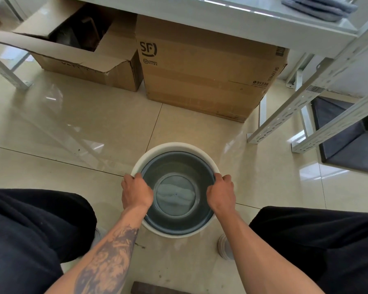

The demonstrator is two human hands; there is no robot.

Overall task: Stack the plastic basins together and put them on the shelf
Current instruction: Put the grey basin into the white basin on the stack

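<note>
A grey plastic basin (175, 166) sits nested inside a larger white plastic basin (170, 147) on the tiled floor between my knees. My left hand (136, 190) grips the left rims of the two basins, fingers curled over the edge. On the opposite side my right hand (221, 193) holds the right rims the same way. The white metal shelf (221, 20) stands ahead, its lower board above the boxes.
Two cardboard boxes, one open (83, 58) and one sealed (204, 77), stand under the shelf. A white slotted shelf post (306, 98) slants at right beside a dark fabric bin (344, 145). Folded grey cloth (319, 7) lies on the shelf board. A dark brown object (155, 288) lies at the frame's bottom edge.
</note>
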